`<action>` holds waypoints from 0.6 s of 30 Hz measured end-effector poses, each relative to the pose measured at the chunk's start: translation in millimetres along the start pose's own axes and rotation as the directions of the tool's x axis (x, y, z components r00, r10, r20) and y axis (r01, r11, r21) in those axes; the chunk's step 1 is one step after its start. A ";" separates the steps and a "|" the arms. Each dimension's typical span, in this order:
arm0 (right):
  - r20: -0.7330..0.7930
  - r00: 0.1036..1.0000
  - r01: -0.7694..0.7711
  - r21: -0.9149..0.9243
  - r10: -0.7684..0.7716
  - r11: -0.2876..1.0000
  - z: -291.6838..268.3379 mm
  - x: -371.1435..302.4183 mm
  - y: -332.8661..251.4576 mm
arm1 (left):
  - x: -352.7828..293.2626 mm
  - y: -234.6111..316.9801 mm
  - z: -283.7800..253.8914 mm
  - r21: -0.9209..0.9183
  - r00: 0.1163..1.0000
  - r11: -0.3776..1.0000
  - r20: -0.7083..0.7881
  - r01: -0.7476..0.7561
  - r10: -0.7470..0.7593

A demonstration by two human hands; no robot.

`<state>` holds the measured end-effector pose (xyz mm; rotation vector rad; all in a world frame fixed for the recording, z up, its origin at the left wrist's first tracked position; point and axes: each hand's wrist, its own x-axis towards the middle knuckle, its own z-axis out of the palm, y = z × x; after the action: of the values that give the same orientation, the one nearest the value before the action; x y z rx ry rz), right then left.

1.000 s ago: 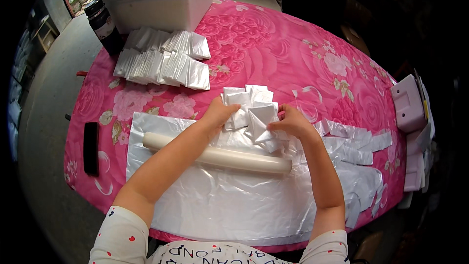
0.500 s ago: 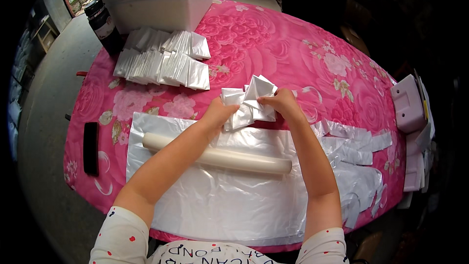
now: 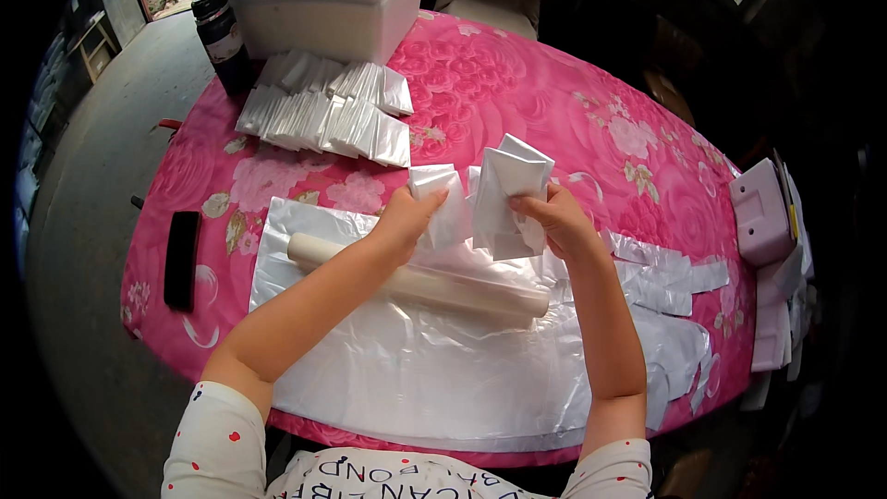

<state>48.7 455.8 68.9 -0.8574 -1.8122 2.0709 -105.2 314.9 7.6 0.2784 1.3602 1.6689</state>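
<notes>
My left hand (image 3: 407, 220) pinches a small packet of folded clear plastic bags (image 3: 434, 183), its thumb on top. A second, larger packet of folded bags (image 3: 506, 183) is gripped in my right hand (image 3: 562, 220), with the thumb pressed on its face. Both packets are held up side by side over the table, beyond a white roll (image 3: 430, 288). That roll lies crosswise on flat clear plastic sheeting (image 3: 416, 379), partly behind my left forearm. The undersides of the packets and most of my fingers are hidden.
Rows of folded plastic packets (image 3: 323, 111) lie at the far left, before white foam boxes (image 3: 323, 23) and a dark bottle (image 3: 222, 42). A black phone (image 3: 182, 261) rests at the left. Plastic strips (image 3: 674, 277) spread rightward; pale pink bins (image 3: 762, 212) stand at the right edge.
The loosely fanned packets between my hands have become two neater stacks, one in each hand. My right hand's stack stands more upright. The whole view has shifted slightly.
</notes>
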 end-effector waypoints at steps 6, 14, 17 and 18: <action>0.017 0.997 0.070 -0.022 -0.069 0.997 54.2 -72.7 19.3 | -97.0 -3.1 -5.3 -0.070 0.914 0.997 0.406 0.030 0.001; 0.003 0.978 0.207 -0.108 -0.208 0.972 91.9 -126.5 71.1 | -155.8 -46.0 -26.3 0.077 0.989 0.997 0.141 0.027 -0.038; 0.034 0.935 0.350 -0.242 -0.353 0.905 96.1 -136.1 92.2 | -171.6 -54.1 -29.3 0.194 0.992 0.980 0.124 -0.036 0.012; -0.001 0.885 0.442 -0.313 -0.465 0.841 97.1 -139.8 93.9 | -176.8 -55.1 -29.5 0.232 0.991 0.970 0.130 -0.071 0.041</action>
<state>120.3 282.0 19.3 -0.4921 -2.0794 1.4679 -1.6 158.7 13.8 0.5544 1.4686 1.5086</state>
